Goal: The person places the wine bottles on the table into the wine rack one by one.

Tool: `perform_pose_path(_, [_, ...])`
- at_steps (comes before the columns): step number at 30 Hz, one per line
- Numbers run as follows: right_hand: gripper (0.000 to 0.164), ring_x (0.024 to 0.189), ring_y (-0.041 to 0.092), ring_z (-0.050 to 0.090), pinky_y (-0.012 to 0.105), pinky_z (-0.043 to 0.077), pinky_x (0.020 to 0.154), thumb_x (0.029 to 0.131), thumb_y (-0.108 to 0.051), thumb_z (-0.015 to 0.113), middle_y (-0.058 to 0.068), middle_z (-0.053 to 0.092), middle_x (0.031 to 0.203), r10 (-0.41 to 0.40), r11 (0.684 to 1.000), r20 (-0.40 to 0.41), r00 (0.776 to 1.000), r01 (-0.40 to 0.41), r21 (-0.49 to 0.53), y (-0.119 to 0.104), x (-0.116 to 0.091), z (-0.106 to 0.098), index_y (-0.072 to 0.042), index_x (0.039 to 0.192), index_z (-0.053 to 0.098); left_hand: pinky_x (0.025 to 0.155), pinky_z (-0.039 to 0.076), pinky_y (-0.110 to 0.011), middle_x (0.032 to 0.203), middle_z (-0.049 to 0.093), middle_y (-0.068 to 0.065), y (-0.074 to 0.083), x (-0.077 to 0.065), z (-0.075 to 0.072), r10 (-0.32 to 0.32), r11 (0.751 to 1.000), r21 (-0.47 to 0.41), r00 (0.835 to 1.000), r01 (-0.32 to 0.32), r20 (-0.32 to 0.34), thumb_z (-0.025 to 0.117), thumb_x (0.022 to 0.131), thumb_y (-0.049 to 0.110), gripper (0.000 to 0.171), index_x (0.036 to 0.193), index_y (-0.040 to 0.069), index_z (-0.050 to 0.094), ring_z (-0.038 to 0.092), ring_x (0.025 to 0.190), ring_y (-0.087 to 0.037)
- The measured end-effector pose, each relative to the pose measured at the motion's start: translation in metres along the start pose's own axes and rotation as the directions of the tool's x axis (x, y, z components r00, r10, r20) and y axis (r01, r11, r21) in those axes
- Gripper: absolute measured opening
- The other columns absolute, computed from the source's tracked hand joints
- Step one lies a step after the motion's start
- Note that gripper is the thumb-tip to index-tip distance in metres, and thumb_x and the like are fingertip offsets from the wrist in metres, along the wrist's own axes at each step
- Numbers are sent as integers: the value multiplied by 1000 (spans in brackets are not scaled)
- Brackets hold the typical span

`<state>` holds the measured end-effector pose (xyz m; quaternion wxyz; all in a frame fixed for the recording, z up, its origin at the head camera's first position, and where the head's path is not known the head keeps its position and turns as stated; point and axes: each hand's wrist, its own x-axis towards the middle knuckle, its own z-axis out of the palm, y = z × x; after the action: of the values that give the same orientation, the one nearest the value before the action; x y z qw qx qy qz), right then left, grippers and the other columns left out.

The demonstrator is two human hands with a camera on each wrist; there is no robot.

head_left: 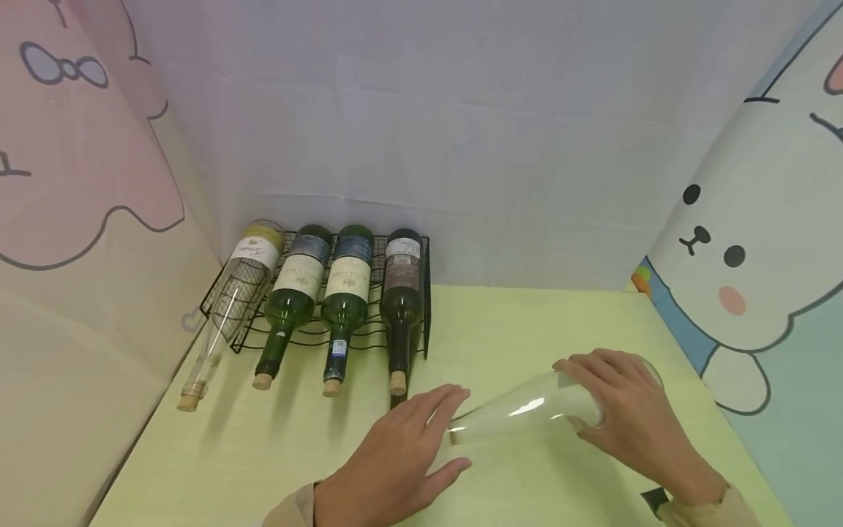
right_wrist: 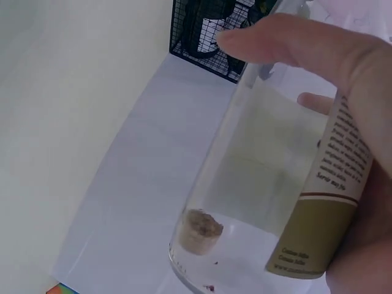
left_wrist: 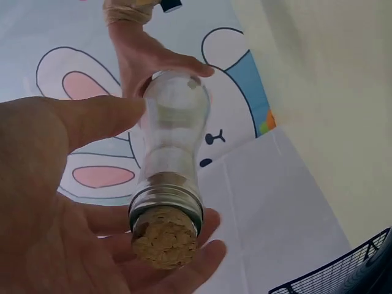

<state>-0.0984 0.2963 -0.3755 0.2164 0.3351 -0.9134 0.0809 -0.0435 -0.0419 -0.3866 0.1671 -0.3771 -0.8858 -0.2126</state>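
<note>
A clear glass bottle lies across the space between my hands, its corked neck pointing left. My right hand grips the bottle's body near its base. Beside the neck, my left hand has its thumb apart from its fingers. In the left wrist view, the cork faces the camera, with the left fingers behind the neck; whether they touch it, I cannot tell. The right wrist view shows a white and olive label under the right hand and a loose cork piece inside the bottle.
A black wire rack stands at the back left of the yellow-green table. On it lie a clear bottle, two green bottles and a dark bottle, corks toward me. Cloth walls enclose the back and sides.
</note>
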Motion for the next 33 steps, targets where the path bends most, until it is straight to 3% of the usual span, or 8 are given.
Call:
perform_pose_path(2, [84, 107, 26, 49, 48, 34, 91, 47, -30, 91, -1, 62, 117, -32, 999, 3, 999, 32, -8, -2, 2, -2, -19, 125, 65, 96, 44, -30, 144, 46, -1, -1, -5, 5, -59, 998, -4, 992, 60, 109, 65, 94, 47, 71, 149, 9, 40, 52, 124, -15])
perform_pose_path(4, [85, 108, 27, 49, 47, 34, 91, 47, -30, 91, 0, 62, 118, -55, 998, 6, 998, 56, -16, -5, 4, -5, -19, 127, 64, 90, 47, -28, 141, 48, 2, -2, -8, 10, -106, 994, -16, 972, 112, 209, 63, 95, 49, 72, 150, 10, 38, 55, 117, -12])
perform_pose_path(7, [87, 108, 26, 49, 46, 34, 91, 47, -31, 91, -1, 61, 120, -75, 997, 21, 997, 76, -24, -10, 6, -10, -20, 129, 63, 74, 48, -24, 128, 54, 5, -1, -10, 17, -140, 988, -15, 946, 151, 292, 60, 96, 51, 70, 150, 12, 36, 59, 100, -9])
perform_pose_path(11, [91, 108, 26, 50, 45, 36, 91, 47, -32, 91, 0, 61, 120, -98, 994, 40, 994, 100, -35, -16, 10, -17, -19, 132, 62, 56, 42, -20, 105, 61, 7, -2, -9, 26, -151, 988, 8, 952, 155, 268, 61, 96, 50, 64, 143, 13, 41, 59, 77, -4])
perform_pose_path(14, [94, 108, 27, 50, 46, 38, 90, 45, -32, 92, 1, 61, 120, -115, 992, 53, 992, 118, -41, -22, 12, -20, -18, 133, 61, 51, 38, -15, 94, 64, 10, -3, -8, 32, -159, 985, -36, 961, 171, 225, 62, 95, 48, 51, 132, 16, 48, 57, 68, 3])
perform_pose_path(21, [100, 110, 25, 50, 46, 40, 90, 44, -37, 95, 0, 60, 124, -108, 993, 81, 991, 111, -29, -29, 13, -20, -19, 135, 60, 41, 31, -13, 63, 45, 20, -8, -7, 36, -230, 949, -159, 944, 271, 237, 59, 96, 53, 31, 100, 23, 56, 40, 47, 6])
perform_pose_path(28, [100, 120, 24, 44, 38, 29, 103, 52, -45, 93, 1, 54, 134, -73, 997, 46, 996, 71, 36, -28, 11, -11, -16, 140, 56, 48, 36, -14, 71, 58, 21, -19, -8, 33, -285, 926, -174, 924, 334, 253, 72, 89, 27, 14, 91, 27, 58, 51, 59, 7])
perform_pose_path(33, [105, 129, 22, 38, 39, 32, 103, 61, -64, 84, -3, 44, 145, 54, 993, 56, 997, -60, 107, -24, 5, -7, -21, 149, 46, 51, 38, -17, 71, 54, 23, -26, -14, 33, -335, 883, -238, 899, 404, 283, 73, 88, 30, 16, 85, 29, 57, 51, 61, 5])
